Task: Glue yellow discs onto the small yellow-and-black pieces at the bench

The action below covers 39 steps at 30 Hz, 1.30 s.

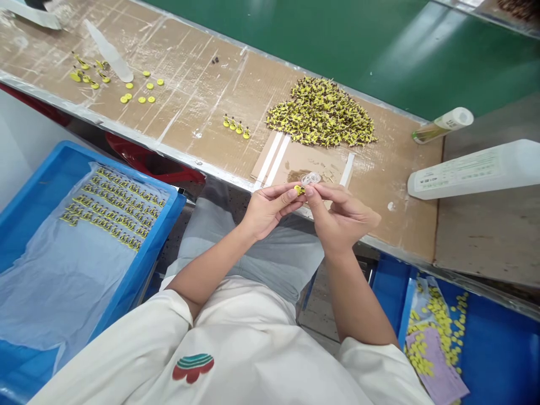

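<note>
**benchwatch:** Looking at my head cam feed right now; both of my hands are up in front of me at the near edge of the bench [202, 84]. My left hand [265, 211] and my right hand [341, 219] meet fingertip to fingertip, and they're pinched together on one small yellow piece [299, 190]; so both grips are closed on that same piece. It sits right between the two thumbs, above my lap and just in front of the cardboard sheet [295, 160].

**tray_guy:** nice; what else is on the bench? where's the stock?

**benchwatch:** Big heap of yellow-and-black pieces [321, 112] straight behind the cardboard, well apart from my hands; a short row of four standing yellow pieces [236, 126] to the left of the heap; further left there's a scatter of flat yellow discs [141, 90] and a few more loose pieces beside a clear plastic strip [108, 52]. There's something clear and crinkly [311, 178] just behind my fingertips; can't tell what it is.

**tray_guy:** and the bins?

**benchwatch:** Blue tray [46, 185] on my left, lined with clear plastic film, with neat rows of finished-looking pieces [112, 205] laid out on it; another blue bin [498, 349] low on my right holds loose yellow discs and a pale purple sheet [439, 365]. On the right of the bench lies a white bottle [476, 169] on its side, and a smaller bottle with a white cap [442, 125] lies behind it; green conveyor belt [358, 39] runs along the far side
</note>
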Each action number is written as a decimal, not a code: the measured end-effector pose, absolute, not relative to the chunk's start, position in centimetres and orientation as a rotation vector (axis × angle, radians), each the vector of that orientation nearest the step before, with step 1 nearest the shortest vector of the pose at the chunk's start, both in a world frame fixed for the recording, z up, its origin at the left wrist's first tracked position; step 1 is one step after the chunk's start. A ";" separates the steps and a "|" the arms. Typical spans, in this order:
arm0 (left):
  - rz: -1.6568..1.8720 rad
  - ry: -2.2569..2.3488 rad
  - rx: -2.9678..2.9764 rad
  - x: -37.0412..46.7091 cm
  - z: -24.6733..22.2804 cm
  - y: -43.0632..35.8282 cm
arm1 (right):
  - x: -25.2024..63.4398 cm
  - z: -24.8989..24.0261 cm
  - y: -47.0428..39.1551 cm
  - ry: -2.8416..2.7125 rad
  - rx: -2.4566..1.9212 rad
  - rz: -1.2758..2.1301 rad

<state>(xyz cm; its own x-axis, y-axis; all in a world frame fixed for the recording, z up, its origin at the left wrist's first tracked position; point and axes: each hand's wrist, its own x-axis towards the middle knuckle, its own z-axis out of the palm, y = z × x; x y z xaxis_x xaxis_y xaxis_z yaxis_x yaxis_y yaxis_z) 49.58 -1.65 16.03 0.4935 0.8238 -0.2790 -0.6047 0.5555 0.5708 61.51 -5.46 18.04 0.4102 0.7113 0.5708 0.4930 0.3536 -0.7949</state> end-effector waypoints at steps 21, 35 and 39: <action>1.055 0.770 0.653 48.8 16.9 -2.9 | 60.6 18.0 -4.7 -1.180 -1.374 0.296; 1.161 0.821 0.702 46.2 18.7 -3.3 | 58.6 18.5 -3.7 -1.080 -1.247 0.514; 1.275 0.870 0.708 44.9 18.8 -3.3 | 56.8 18.4 -2.8 -1.064 -1.171 0.617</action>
